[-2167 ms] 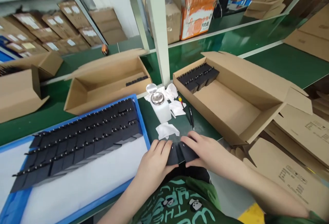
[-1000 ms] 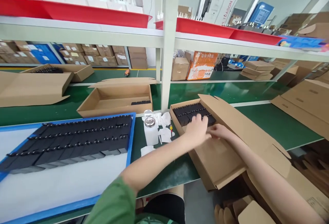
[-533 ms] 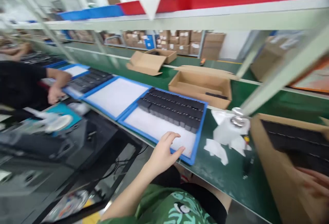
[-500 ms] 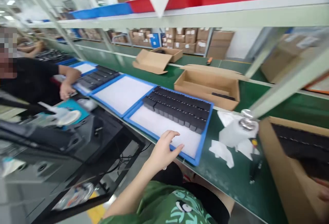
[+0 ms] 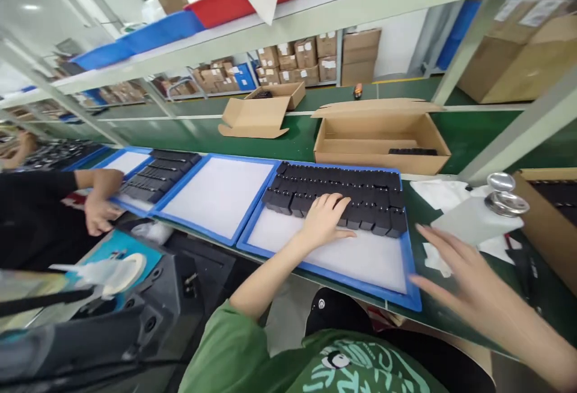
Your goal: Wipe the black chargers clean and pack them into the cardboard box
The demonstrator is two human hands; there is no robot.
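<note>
My left hand (image 5: 325,220) rests over the front row of small black blocks (image 5: 342,179), its fingers stretched across their tops and its thumb apart. Nothing is seen held in it, though the fingers hide part of the row. The blocks stand in tight rows in the rear half of a blue-rimmed tray (image 5: 413,297) with a white bottom. My right hand (image 5: 460,270), smeared a little by motion, is at the tray's right edge with fingers spread and nothing in them. Just beyond it stands a whitish bottle (image 5: 466,219) with a metal top, among crumpled white wipes (image 5: 439,193).
A second blue-rimmed tray (image 5: 207,238) adjoins on the left, its white bottom bare. Behind stands an open cardboard box (image 5: 378,158); another carton (image 5: 547,237) is at the right. A co-worker's hand (image 5: 100,213) is at the far left, near grey machinery (image 5: 135,315). A shelf beam crosses above.
My left hand has moved forward from the tray's front edge onto the black blocks. My right hand has come into clear view from the right carton. The view has turned to the right.
</note>
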